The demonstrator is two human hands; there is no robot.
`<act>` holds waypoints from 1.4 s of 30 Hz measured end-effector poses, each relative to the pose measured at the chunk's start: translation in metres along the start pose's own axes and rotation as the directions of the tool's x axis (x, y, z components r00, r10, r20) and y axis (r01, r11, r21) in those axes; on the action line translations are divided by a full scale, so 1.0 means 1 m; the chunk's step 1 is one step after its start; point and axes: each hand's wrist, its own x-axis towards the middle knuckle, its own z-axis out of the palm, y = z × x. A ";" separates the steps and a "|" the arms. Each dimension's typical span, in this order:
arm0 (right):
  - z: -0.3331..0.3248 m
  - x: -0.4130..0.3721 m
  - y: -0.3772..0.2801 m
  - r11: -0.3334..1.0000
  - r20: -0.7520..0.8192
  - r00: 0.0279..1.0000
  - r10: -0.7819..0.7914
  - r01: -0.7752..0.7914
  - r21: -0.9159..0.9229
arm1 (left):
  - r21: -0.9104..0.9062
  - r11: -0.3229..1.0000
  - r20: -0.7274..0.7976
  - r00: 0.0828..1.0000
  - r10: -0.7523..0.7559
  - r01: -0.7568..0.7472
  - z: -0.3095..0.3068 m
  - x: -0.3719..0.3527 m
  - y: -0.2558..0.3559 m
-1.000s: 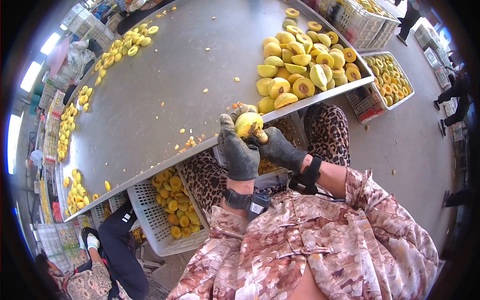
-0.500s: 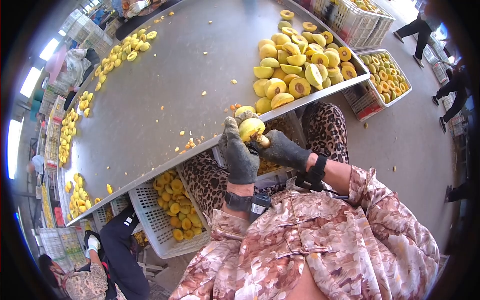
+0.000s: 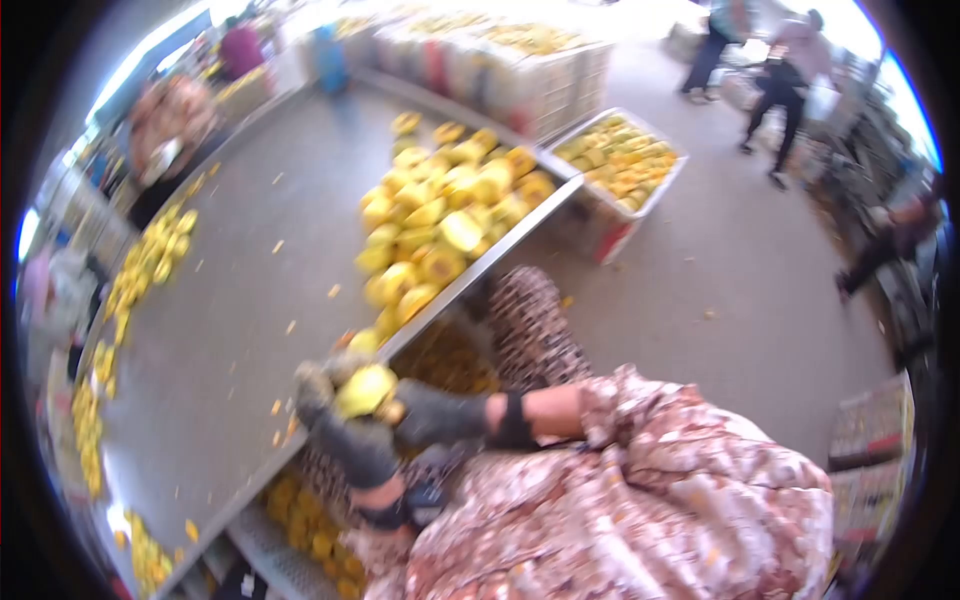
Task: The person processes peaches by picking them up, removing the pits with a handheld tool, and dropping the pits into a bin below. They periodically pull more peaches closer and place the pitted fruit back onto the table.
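Note:
My left hand (image 3: 350,445), in a dark, dirty glove, grips a yellow peach half (image 3: 366,388) just outside the table's near edge. Close against the fruit, my gloved right hand (image 3: 440,412) is closed round a small tool (image 3: 393,411). Only the tool's pale, rounded handle end shows; its working end is hidden. Another peach piece (image 3: 362,342) lies on the table edge just beyond my left hand. A large pile of peach halves (image 3: 450,200), some showing brown centres, covers the table's right corner. The view is blurred.
The metal table (image 3: 260,330) has a raised rim and scattered small bits. More peach pieces (image 3: 150,260) line its far left side. Crates (image 3: 605,240) of fruit stand beyond the right corner, and another crate (image 3: 270,560) sits below the near edge. Several people are around.
The view has swung to the right, so the table and hands appear farther left and the hands lower. Both hands keep their hold on the peach half and the tool.

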 end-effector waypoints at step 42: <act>-0.145 -0.057 0.008 0.881 0.262 0.903 0.340 -0.404 0.247 | 0.672 0.506 0.613 0.789 0.029 -0.541 -0.011 0.276 -0.059</act>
